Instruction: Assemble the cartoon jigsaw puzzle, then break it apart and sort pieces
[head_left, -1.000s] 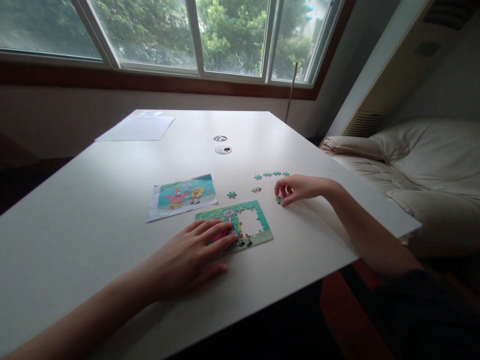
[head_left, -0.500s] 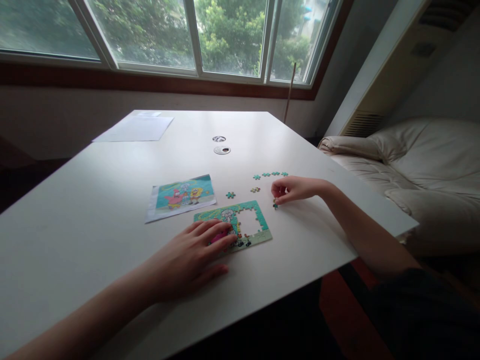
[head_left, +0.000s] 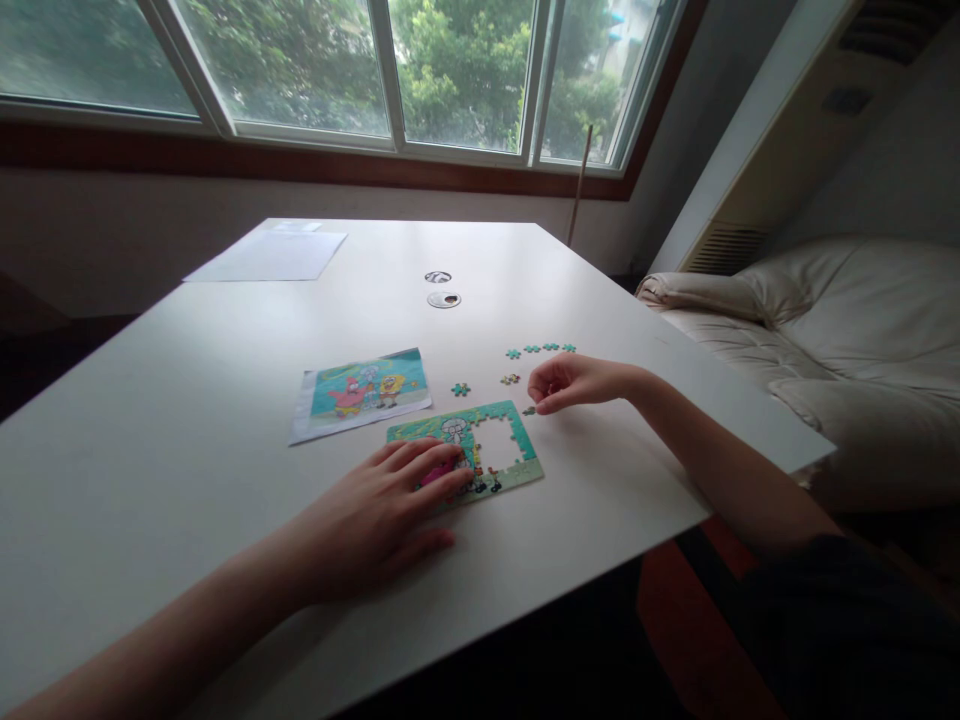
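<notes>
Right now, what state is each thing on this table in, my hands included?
Jigsaw puzzle, partly assembled, gap toward its right.
Left hand, open, spread palm-down over the puzzle's left part.
Right hand, closed, fingertips pinching.
Held puzzle piece, at the right fingertips, not placed.
Loose puzzle pieces, lying unplaced.
Cartoon picture sheet, flat, face up.
White sheet, flat, far left.
Round inserts, set in the tabletop; open or covered, unclear.
</notes>
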